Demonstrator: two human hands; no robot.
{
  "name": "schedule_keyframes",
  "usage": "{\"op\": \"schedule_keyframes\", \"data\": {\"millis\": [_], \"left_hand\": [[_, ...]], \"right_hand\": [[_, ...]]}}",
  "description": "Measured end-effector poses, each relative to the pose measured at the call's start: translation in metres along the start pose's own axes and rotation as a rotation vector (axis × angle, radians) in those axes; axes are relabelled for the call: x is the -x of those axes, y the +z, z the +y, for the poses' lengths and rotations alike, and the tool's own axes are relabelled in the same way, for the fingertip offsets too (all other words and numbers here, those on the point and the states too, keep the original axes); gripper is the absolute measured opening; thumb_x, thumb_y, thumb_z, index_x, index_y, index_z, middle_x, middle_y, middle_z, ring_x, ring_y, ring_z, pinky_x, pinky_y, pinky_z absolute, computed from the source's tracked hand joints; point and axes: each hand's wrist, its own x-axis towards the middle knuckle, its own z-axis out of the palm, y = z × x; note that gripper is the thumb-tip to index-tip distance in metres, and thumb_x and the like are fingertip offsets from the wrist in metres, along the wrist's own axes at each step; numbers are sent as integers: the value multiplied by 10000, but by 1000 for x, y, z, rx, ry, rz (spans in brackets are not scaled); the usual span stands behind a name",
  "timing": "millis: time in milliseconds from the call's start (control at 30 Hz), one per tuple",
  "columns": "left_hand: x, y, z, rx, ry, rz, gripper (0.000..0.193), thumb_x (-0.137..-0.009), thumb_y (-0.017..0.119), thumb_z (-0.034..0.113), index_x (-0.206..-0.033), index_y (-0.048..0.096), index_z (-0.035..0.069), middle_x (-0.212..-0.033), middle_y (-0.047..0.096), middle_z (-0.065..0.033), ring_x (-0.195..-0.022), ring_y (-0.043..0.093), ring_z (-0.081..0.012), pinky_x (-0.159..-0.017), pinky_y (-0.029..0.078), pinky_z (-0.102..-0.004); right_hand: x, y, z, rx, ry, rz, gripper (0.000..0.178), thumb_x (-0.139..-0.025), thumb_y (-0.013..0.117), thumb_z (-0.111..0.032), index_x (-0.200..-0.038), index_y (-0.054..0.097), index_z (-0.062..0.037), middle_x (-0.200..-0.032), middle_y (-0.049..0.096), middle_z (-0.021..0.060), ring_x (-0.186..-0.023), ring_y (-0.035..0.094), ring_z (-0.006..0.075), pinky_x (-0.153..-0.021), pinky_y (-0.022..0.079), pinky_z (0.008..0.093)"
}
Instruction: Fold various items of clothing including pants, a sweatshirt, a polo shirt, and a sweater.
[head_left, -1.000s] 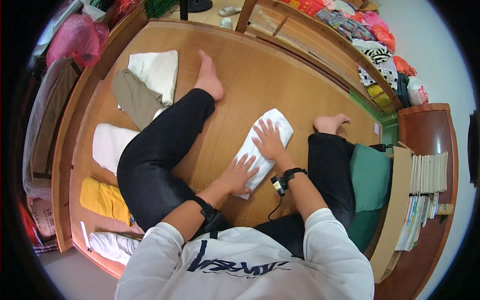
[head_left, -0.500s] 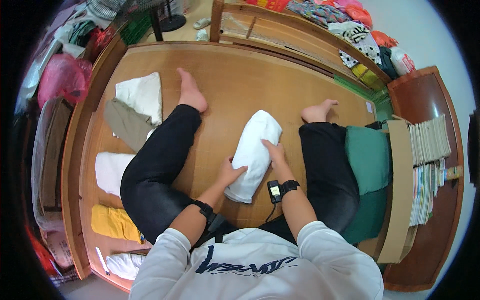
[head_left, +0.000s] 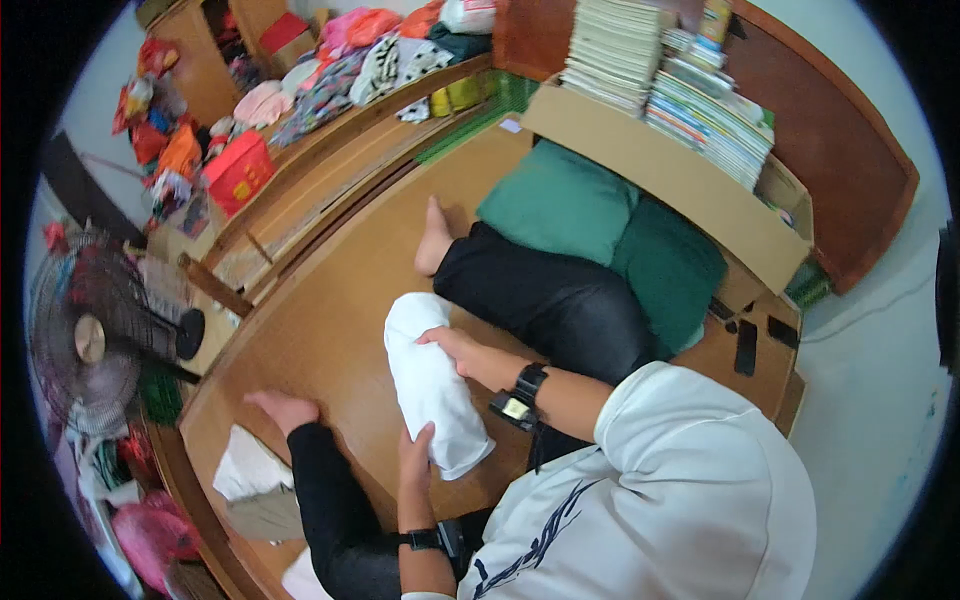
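A folded white garment (head_left: 432, 395), a long smooth bundle, lies between my legs, held at a slant. My left hand (head_left: 415, 458) grips its near end from the left side, thumb on top and fingers mostly hidden underneath. Farther up, my right hand (head_left: 452, 350) holds the right edge, with the thumb lying over the cloth. Most of the fingers of this hand are tucked out of sight as well. How the garment is folded underneath does not show.
Folded white and khaki clothes (head_left: 262, 505) lie beyond my left leg. Green cushions (head_left: 560, 205) sit against a cardboard box (head_left: 680, 185) of books. Phones (head_left: 746, 348) lie at the right. A standing fan (head_left: 90, 335) is at the far left, beside the wooden bed rail (head_left: 215, 285).
My head has turned to the right, so the whole scene swings round and the fan comes into sight. Both hands still hold the white garment.
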Motion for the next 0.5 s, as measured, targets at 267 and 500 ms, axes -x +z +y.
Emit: {"op": "schedule_keyframes", "data": {"millis": [267, 500], "left_hand": [[36, 146, 89, -201, 128, -174, 518, -763, 673, 167, -1179, 438, -35, -1083, 545, -139, -968, 528, -191, -843, 431, -303], [18, 272, 77, -461, 84, -419, 675, -707, 750, 337, -1147, 430, -62, -1055, 539, -156, -919, 538, -183, -794, 451, -300]], "right_hand": [[175, -79, -91, -524, -375, -80, 496, -736, 598, -158, -1171, 488, 55, -1077, 585, 196, -987, 568, 335, -919, 434, 426], [250, -187, -116, -668, -605, 256, 505, -753, 591, -131, -1196, 452, 68, -1071, 577, 208, -979, 566, 333, -904, 450, 433]]}}
